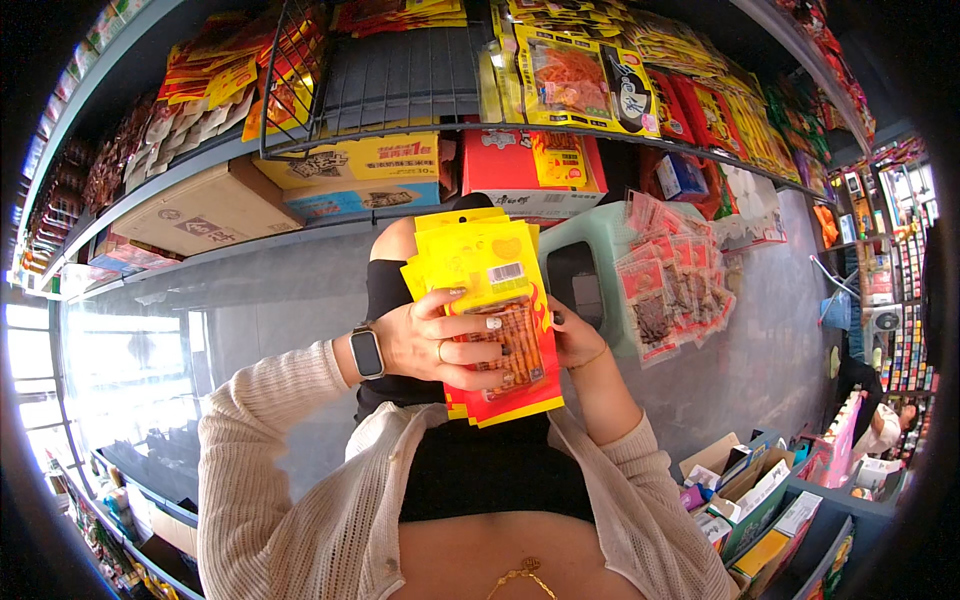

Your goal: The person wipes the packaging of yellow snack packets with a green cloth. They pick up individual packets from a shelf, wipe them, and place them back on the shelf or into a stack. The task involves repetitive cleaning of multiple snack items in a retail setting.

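Note:
A small stack of yellow and red snack packets [480, 262] is held above my lap. Through a clear window in the top packet, brown stick-shaped food shows; a barcode sits above it. My left hand [450, 341], with a watch at its wrist, lies across the packets' front with its fingers over the window. My right hand [574, 330] grips their right edge, its fingers mostly hidden behind them. To the right, several clear-and-red packets of dark food [667, 285] lie fanned out on a pale green plastic stool [619, 225].
Ahead, a wire-fronted shelf [405, 135] bears rows of packets, with a bare stretch in its middle. Beneath it stand a brown carton [210, 206], a yellow-and-blue carton [360, 176] and a red carton [487, 169]. Boxes [750, 480] crowd the lower right. Another person [885, 427] is at far right.

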Demonstrator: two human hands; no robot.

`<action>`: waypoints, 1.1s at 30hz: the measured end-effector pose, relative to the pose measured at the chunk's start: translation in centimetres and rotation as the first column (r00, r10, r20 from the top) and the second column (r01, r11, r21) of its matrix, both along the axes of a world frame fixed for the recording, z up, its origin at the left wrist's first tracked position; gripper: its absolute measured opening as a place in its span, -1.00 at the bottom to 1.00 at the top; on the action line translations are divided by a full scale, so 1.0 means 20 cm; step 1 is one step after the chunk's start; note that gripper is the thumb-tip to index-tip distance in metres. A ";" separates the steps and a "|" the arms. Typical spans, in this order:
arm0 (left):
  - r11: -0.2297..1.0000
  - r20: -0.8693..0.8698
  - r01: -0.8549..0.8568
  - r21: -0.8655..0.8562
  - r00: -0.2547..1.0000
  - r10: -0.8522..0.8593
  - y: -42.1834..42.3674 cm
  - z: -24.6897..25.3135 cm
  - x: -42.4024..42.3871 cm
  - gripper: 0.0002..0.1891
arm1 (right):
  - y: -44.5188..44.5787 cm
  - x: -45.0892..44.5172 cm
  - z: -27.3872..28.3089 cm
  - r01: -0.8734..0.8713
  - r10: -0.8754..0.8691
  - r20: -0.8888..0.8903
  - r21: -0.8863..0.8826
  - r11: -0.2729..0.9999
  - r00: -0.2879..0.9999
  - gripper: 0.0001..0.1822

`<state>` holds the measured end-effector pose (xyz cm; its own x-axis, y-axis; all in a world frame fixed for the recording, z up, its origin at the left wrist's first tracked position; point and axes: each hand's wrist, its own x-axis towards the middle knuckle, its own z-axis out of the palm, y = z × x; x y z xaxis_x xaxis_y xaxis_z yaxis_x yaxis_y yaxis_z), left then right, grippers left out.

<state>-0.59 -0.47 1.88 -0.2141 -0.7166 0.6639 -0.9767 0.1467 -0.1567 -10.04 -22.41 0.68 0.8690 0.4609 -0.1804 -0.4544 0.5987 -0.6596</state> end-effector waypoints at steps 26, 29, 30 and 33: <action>0.922 -0.629 -0.339 0.187 0.680 0.377 -0.03 0.07 -0.04 -0.34 | 0.04 -0.17 -0.19 0.370 -0.329 -0.178 0.300 0.879 0.927 -0.21; 0.808 -0.554 -0.500 0.312 0.596 0.582 0.08 0.08 0.06 -0.57 | 0.00 -0.18 -0.21 0.429 -0.354 -0.247 0.430 0.795 0.902 -0.21; 0.770 -0.537 -0.518 0.374 0.556 0.634 0.13 0.06 0.08 -0.59 | -0.02 -0.19 -0.19 0.457 -0.367 -0.276 0.454 0.765 0.888 -0.23; 0.736 -0.604 -0.433 0.521 0.422 0.676 0.24 0.00 0.13 -0.67 | -0.07 -0.22 -0.22 0.478 -0.370 -0.306 0.475 0.739 0.877 -0.29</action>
<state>2.01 4.38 1.81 0.7489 -0.6440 0.1562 -0.6001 -0.5591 0.5721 -14.54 -23.83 -3.64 0.9732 0.1206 -0.1960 -0.1460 0.9819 -0.1204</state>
